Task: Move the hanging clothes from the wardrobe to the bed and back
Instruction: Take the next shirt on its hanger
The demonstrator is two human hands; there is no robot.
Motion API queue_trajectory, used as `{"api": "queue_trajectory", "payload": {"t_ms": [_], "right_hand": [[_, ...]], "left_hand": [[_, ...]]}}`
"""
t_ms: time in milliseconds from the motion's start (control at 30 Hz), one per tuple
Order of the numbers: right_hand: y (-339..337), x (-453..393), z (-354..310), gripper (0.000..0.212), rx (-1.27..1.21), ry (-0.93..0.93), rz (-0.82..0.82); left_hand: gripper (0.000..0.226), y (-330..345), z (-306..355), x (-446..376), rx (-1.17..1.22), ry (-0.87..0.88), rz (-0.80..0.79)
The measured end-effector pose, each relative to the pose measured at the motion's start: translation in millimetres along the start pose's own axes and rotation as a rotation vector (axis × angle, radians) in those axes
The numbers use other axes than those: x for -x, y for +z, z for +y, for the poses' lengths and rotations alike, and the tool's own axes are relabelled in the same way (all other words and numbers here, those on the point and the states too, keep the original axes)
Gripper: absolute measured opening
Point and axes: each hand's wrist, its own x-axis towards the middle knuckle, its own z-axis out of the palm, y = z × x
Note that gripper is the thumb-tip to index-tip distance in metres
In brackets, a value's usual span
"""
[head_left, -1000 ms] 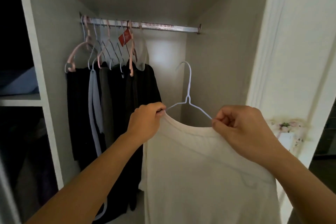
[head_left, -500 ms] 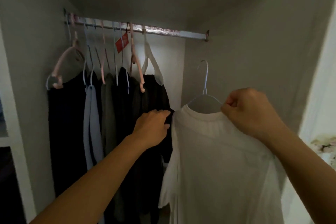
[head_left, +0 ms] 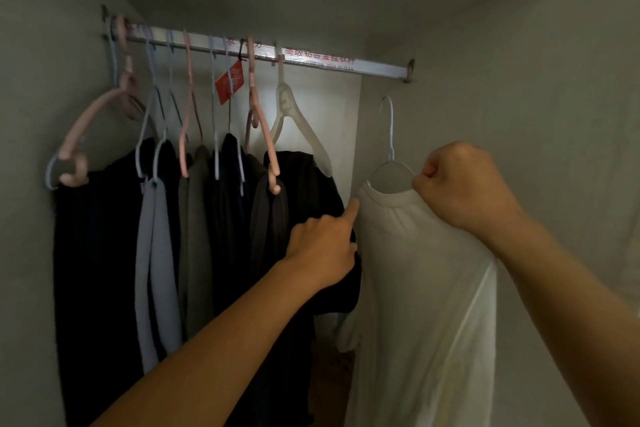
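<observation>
Your right hand (head_left: 460, 187) is clenched on the shoulder of the white shirt (head_left: 426, 288), gripping it where the wire hanger (head_left: 390, 135) runs under the collar. Your left hand (head_left: 322, 250) has its index finger extended, touching the shirt's other shoulder, the remaining fingers curled against the dark clothes (head_left: 221, 236). The shirt hangs below the rail (head_left: 363, 63), its hook short of it; the dark clothes hang from the rail's left part.

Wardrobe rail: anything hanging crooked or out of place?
Yes. The white hanger on the rail tilts sideways and looks empty. The shirt's wire hanger isn't hooked on yet; its hook sits below the rail.
</observation>
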Motion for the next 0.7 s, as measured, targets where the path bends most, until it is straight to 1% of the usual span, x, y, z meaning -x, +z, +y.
{"api": "queue_trajectory", "payload": {"t_ms": [67, 100, 133, 200, 233, 267, 367, 400, 467, 533, 600, 700], "right_hand": [[3, -5, 4, 0.019, 0.01, -0.002, 0.002], [4, -7, 5, 0.019, 0.015, -0.009, 0.004], [6, -11, 5, 0.019, 0.015, -0.021, 0.008], [8, -19, 3, 0.019, 0.008, -0.044, 0.014], [9, -24, 1, 0.019, 0.006, -0.055, 0.016], [10, -29, -2, 0.019, 0.001, -0.067, 0.02], [13, -50, -12, 0.021, -0.025, -0.091, 0.029], [15, -57, -16, 0.021, -0.034, -0.1, 0.032], [19, -71, -24, 0.019, -0.057, -0.111, 0.028], [22, -86, -31, 0.016, -0.071, -0.108, 0.013], [23, -100, -38, 0.016, -0.076, -0.122, 0.014], [24, -117, -47, 0.018, -0.088, -0.139, 0.03]], "left_hand": [[0.07, 0, 4, -12, -0.006, -0.035, -0.001], [0.064, 0, 6, -15, -0.002, -0.041, 0.024], [0.053, 1, 8, -16, 0.011, -0.038, 0.067], [0.023, -1, 13, -12, -0.02, 0.005, 0.174], [0.011, -3, 15, -9, -0.097, 0.049, 0.231], [0.007, -5, 16, -7, -0.188, 0.109, 0.281], [0.019, -19, 10, -3, -0.42, 0.246, 0.427], [0.021, -24, 6, -3, -0.478, 0.257, 0.481], [0.022, -36, -1, -4, -0.583, 0.222, 0.545], [0.021, -46, -6, -5, -0.633, 0.168, 0.544], [0.017, -55, -10, -4, -0.618, 0.104, 0.503], [0.019, -66, -16, -2, -0.587, 0.073, 0.512]]}}
